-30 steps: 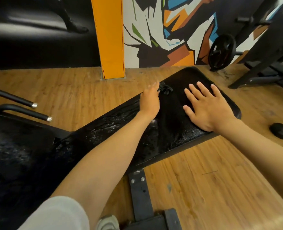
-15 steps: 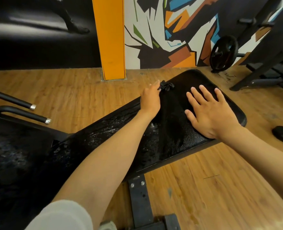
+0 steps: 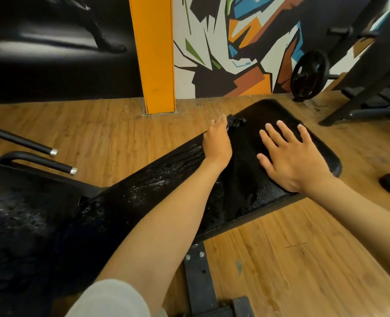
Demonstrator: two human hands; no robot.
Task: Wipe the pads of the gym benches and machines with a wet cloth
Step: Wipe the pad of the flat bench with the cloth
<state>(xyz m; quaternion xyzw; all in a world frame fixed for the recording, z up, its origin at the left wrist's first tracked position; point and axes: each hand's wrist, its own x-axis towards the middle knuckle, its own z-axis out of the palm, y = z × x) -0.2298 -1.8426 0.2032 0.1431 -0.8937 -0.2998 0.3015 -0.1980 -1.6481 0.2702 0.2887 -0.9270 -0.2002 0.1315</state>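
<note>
Your black cloth [image 3: 236, 177] lies spread over the far part of the one bench pad [image 3: 148, 191], dark on dark, so its edges are hard to trace; only a bunched corner by your left fingertips stands out clearly. Your left hand [image 3: 217, 145] rests at the pad's far edge on that corner, fingers hidden from you, so you cannot tell whether they pinch the cloth or merely press it. Your right hand [image 3: 290, 159] lies flat and open on the pad's end, fingers spread. Wet streaks glisten on the pad nearer you. Beyond, one orange pillar [image 3: 154, 53] meets the wooden floor [image 3: 292, 259], two chrome-tipped bars [image 3: 38, 161] sit left, and one weight plate [image 3: 308, 75] leans at the wall.
</note>
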